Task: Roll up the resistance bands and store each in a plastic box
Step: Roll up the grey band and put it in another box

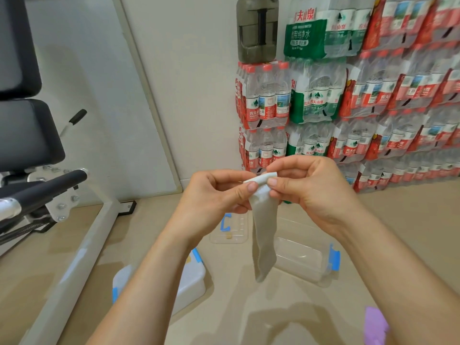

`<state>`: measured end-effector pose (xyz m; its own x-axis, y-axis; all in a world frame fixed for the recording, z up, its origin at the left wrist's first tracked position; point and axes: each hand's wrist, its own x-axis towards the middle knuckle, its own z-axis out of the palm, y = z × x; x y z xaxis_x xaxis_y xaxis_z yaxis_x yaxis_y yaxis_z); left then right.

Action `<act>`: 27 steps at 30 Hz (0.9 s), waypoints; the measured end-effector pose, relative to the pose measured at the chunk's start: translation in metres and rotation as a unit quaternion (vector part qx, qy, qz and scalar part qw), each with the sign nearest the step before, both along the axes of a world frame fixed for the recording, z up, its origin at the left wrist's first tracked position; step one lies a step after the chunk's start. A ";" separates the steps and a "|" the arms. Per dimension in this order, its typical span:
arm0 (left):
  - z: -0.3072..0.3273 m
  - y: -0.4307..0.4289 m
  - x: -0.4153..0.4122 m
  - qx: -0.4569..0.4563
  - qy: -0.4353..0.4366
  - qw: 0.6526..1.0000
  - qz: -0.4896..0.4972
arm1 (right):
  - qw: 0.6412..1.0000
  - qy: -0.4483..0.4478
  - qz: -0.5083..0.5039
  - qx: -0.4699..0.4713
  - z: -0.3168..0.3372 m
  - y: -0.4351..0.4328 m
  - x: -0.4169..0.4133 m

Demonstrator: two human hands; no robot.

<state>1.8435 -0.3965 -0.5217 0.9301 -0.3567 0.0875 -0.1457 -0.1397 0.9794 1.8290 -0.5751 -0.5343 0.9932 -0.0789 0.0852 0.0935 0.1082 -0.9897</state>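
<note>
Both hands are raised in the middle of the scene, meeting over the floor. The left hand and the right hand each pinch the top of a pale grey resistance band between thumb and forefinger, the other fingers curled in behind. Neither hand is open; both grip the same strip, fingertips almost touching. At the top the band is turned over into a small tight roll between the two pinches. The rest hangs straight down as a flat, doubled length between the forearms.

Below and to the right of the hanging end sits a clear plastic box without its lid, blue clip on its right side. From this angle the band's lower end overlaps the box's left edge. Farther off, just left of the band, lies a clear lid with a blue clip, flat on the floor. Near left, half hidden by the left forearm, stands a closed box with blue clips. A purple item shows at the near right edge, too blurred to tell what it is.

Stacked packs of bottled water fill the far right wall, a dark jug on top of the leftmost stack. At the left stands a black padded bench with a white frame bar running along the floor.
</note>
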 end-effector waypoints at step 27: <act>-0.006 -0.007 0.003 -0.035 -0.042 0.997 0.058 | 0.999 0.014 -0.025 -0.018 0.004 0.008 -0.005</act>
